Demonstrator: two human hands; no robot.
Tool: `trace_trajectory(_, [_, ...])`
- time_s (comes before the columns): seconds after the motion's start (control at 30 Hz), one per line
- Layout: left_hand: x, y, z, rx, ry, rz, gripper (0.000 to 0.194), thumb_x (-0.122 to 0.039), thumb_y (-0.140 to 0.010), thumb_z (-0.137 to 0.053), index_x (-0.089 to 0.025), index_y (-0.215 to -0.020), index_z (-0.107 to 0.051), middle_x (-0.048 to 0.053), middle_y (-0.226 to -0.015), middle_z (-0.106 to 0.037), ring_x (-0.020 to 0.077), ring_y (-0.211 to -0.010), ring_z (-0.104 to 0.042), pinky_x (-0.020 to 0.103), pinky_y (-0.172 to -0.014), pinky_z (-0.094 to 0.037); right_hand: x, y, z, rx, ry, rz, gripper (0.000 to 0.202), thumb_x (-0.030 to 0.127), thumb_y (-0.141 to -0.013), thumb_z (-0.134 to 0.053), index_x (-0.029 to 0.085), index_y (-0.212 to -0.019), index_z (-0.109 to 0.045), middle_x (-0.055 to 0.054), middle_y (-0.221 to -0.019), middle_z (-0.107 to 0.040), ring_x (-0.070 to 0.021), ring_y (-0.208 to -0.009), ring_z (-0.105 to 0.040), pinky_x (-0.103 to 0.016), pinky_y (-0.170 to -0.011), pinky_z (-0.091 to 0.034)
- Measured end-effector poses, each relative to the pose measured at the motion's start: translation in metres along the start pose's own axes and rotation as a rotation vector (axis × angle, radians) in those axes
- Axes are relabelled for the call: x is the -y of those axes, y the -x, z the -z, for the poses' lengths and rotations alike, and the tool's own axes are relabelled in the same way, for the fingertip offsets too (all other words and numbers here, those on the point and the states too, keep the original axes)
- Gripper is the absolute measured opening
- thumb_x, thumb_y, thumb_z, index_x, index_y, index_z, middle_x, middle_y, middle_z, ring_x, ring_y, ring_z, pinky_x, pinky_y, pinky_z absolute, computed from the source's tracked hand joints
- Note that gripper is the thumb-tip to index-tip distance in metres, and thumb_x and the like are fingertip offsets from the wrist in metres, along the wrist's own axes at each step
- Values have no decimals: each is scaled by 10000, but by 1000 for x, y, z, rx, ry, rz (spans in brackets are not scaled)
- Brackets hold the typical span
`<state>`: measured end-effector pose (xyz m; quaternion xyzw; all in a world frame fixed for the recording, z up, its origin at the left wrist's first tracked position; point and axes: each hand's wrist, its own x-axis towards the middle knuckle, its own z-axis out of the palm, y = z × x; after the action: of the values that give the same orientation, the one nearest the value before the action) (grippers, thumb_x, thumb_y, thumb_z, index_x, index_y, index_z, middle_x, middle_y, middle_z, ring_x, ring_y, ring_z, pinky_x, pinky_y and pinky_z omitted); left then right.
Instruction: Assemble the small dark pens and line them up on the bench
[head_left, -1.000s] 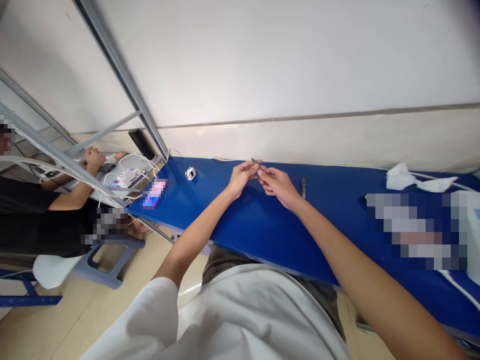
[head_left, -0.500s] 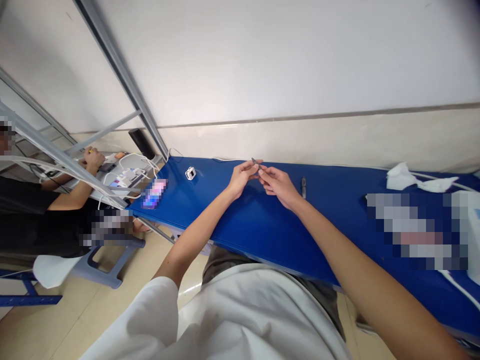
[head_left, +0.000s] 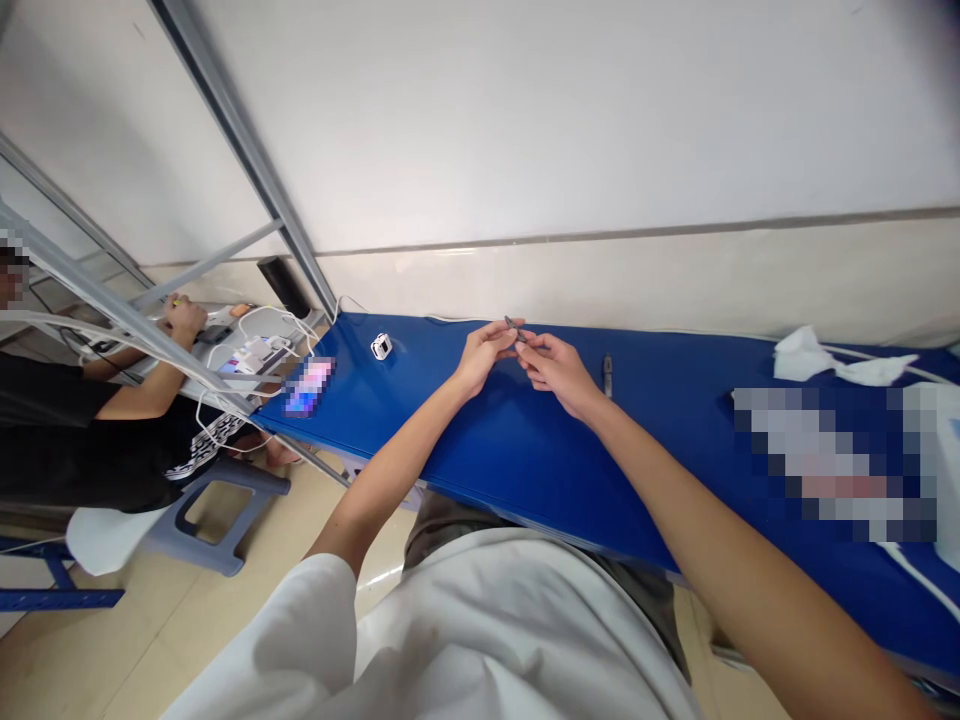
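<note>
My left hand (head_left: 481, 358) is closed in a pinch on a slim dark pen-like piece (head_left: 512, 324), whose tip pokes out past the fingers. From the other side, the fingertips of my right hand (head_left: 553, 370) are closed on the near end of the same piece. Most of it is hidden by fingers, so its exact kind is unclear. Both hands are just above the blue tabletop (head_left: 495, 450), close to its wall side. To the right of my right hand lies a short grey and black pen-like object (head_left: 608, 376).
A white cube-shaped gadget (head_left: 381, 346) and a lit phone (head_left: 309, 388) lie left. On the right are crumpled tissues (head_left: 802, 355) and a blurred item (head_left: 817, 460). Past the metal bed frame (head_left: 259, 190), another person's hands (head_left: 184, 315) work over a cluttered surface beside a grey stool (head_left: 217, 510).
My hands stay in nearly the same place, still on the dark piece, with only a slight shift of the fingers. The other person's hands have moved a little.
</note>
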<state>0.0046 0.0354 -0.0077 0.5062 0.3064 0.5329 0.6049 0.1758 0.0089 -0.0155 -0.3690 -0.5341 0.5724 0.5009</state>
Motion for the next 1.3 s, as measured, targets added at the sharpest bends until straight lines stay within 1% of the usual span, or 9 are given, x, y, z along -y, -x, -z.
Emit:
trace_trajectory(0.1, [0,0,0,9,4,-14,401,-458,-911,-879,-179,-1190,-808,143,-1189,-824,207,-891,-762,406,-960,-593,0,-1,1,8,8,9,587,642,-815,-966,257,-945,-541,22,-776,-598,-73,-533,-342,-213,-456,-216])
trace_trajectory(0.27, [1,-1,-1,-36,-24,-23,441,-591,-888,-896,-181,-952,-745,120,-1096,-814,178,-856,-732,373,-923,-608,2,0,0,16,26,10,557,630,-826,-959,255,-974,-575,17,-779,-605,-74,-532,-336,-223,-459,-225])
trace_trajectory(0.43, [1,-1,1,-1,1,-54,477,-611,-864,-910,-173,-897,-725,123,-1099,-813,175,-822,-733,367,-875,-621,3,2,-1,21,28,18,549,632,-824,-962,255,-958,-586,15,-768,-602,-79,-534,-343,-225,-463,-227])
trace_trajectory(0.57, [-1,0,1,-16,-10,-32,433,-576,-877,-906,-170,-924,-764,141,-1182,-817,194,-902,-750,368,-915,-618,2,1,0,22,40,22,543,652,-831,-954,254,-942,-601,7,-769,-610,-86,-539,-363,-225,-460,-246])
trace_trajectory(0.8, [-5,2,-1,-64,2,-5,357,-490,-920,-874,-179,-1094,-848,129,-1242,-804,238,-1088,-760,365,-986,-603,2,0,1,30,45,20,544,705,-851,-915,247,-958,-642,-3,-784,-622,-88,-536,-370,-231,-448,-258])
trace_trajectory(0.97, [-4,1,0,-48,29,8,358,-460,-956,-835,-179,-1176,-850,137,-1210,-809,245,-1095,-766,419,-1065,-587,3,2,0,43,48,26,547,732,-892,-868,228,-908,-658,-18,-799,-598,-89,-547,-367,-238,-451,-260])
trace_trajectory(1.1, [-3,0,1,-24,54,1,362,-444,-941,-855,-161,-1164,-813,153,-1218,-820,232,-1031,-771,432,-1075,-581,2,1,1,51,39,22,551,751,-923,-827,217,-948,-696,-18,-800,-568,-84,-545,-339,-234,-446,-221])
trace_trajectory(1.17, [-2,0,1,-21,66,-12,344,-440,-930,-866,-165,-1121,-786,158,-1234,-823,235,-1041,-775,437,-1070,-587,2,1,0,38,41,17,564,763,-920,-822,214,-952,-698,-7,-783,-542,-81,-541,-322,-232,-441,-213])
trace_trajectory(1.3, [0,-1,1,-47,68,-2,322,-441,-910,-880,-177,-1033,-742,168,-1242,-827,273,-1135,-779,444,-1056,-597,2,0,-1,-23,50,17,580,738,-847,-908,226,-953,-658,11,-764,-541,-79,-541,-327,-221,-441,-235])
